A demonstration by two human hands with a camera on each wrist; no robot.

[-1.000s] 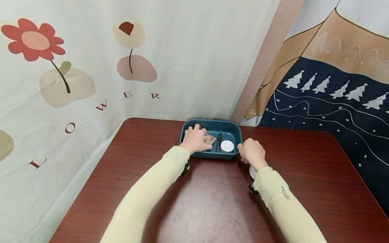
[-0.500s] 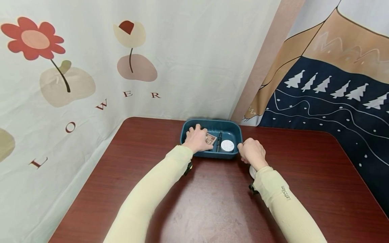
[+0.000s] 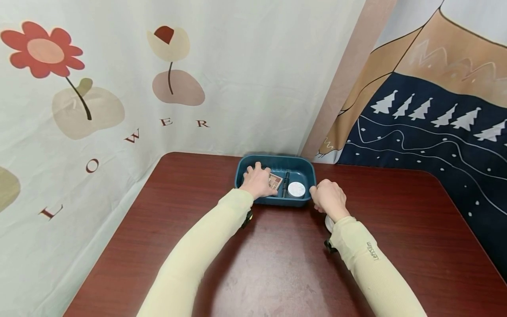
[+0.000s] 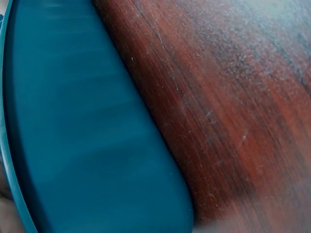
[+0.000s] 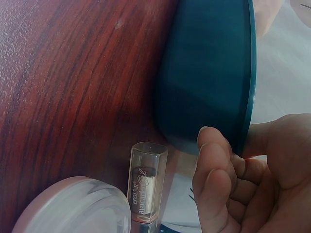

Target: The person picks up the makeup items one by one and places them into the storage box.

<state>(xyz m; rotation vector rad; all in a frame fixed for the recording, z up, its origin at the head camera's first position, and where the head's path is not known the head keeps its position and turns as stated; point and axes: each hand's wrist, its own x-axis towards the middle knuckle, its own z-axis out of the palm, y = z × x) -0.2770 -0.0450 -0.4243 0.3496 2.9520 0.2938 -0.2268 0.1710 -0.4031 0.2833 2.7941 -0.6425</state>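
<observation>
Left hand [image 3: 257, 181], fingers spread, is held over the left part of the blue bin [image 3: 282, 202]; its grip cannot be told. The palette [image 3: 276, 181], partly covered by it, is seen inside, just to its right, long axis hidden. The bin is laid lengthwise left to right; its right rim is pinched by the farther right hand [image 3: 328, 198].

From my remote screen I have a wide lane across the table [image 3: 261, 264] to the blue bin [image 3: 277, 202]. The left hand [image 3: 259, 181] blocks its left end; the right hand [image 3: 328, 197] (a clear tube [image 5: 147, 182] and round container [image 5: 80, 208] nearby) bars the right; a curtain [image 3: 241, 88] rises behind.
</observation>
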